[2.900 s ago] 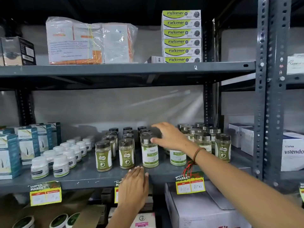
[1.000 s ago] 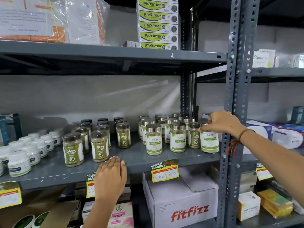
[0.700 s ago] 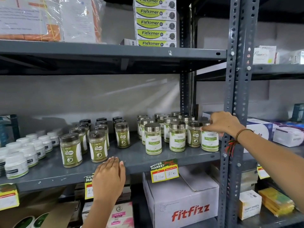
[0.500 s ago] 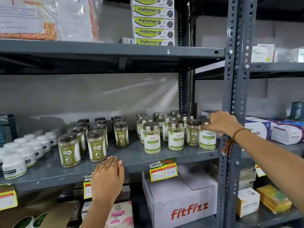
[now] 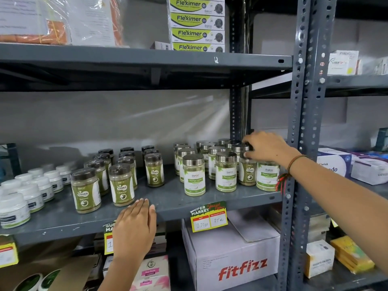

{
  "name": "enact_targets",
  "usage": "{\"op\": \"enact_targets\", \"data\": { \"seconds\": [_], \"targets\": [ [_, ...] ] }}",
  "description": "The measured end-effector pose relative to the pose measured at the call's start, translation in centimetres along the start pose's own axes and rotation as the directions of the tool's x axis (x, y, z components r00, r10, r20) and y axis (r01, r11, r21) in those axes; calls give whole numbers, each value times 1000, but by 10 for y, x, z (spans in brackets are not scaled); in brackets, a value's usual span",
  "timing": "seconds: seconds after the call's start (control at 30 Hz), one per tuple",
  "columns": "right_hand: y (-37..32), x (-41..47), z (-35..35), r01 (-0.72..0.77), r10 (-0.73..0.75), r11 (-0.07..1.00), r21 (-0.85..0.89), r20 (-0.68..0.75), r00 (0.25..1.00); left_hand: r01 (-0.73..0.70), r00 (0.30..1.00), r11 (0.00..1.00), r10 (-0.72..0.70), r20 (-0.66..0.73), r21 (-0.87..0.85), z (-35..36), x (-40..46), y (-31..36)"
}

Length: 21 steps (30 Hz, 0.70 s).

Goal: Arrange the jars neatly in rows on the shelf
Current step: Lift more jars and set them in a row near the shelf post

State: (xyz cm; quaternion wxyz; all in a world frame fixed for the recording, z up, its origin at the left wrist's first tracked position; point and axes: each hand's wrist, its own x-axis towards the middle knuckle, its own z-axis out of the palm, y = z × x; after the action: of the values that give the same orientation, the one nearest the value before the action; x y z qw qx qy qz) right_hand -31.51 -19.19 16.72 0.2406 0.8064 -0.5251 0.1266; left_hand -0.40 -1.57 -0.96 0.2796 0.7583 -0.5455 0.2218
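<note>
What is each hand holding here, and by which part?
The right hand grips a Gaska jar by its lid, among the silver-lidded jars. The left hand holds nothing; it rests on the shelf edge.

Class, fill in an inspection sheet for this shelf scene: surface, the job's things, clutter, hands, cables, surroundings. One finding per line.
Surface: grey metal shelf, bare strip along its front edge.
Job's things: silver-lidded white-label jars grouped at right; dark-lidded green-label jars in rows at centre; one dark-lidded green-label jar stands among the silver-lidded group.
Clutter: small white tubs at left; yellow price tag on the shelf edge.
Hands: left hand flat on the shelf edge, holding nothing; right hand over the jar tops at right, grip unclear.
Cables: nothing seen.
Surroundings: white Fitfizz carton below; stacked Fleximer boxes above.
</note>
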Motion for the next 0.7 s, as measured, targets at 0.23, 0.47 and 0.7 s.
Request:
{"op": "enact_targets", "data": {
  "seconds": [0.23, 0.47, 0.7],
  "targets": [
    [2, 23, 14, -68, 19, 992, 106, 405, 914, -12, 1000, 1000, 12, -4, 12, 3, 1, -3],
    [6, 32, 13, -120, 28, 964, 237, 357, 934, -20, 1000, 1000, 20, -5, 17, 1, 1, -3],
    [-2, 34, -23, -61, 64, 960, 273, 0, 998, -18, 1000, 999, 18, 9, 32, -2, 2, -1]
  ]
}}
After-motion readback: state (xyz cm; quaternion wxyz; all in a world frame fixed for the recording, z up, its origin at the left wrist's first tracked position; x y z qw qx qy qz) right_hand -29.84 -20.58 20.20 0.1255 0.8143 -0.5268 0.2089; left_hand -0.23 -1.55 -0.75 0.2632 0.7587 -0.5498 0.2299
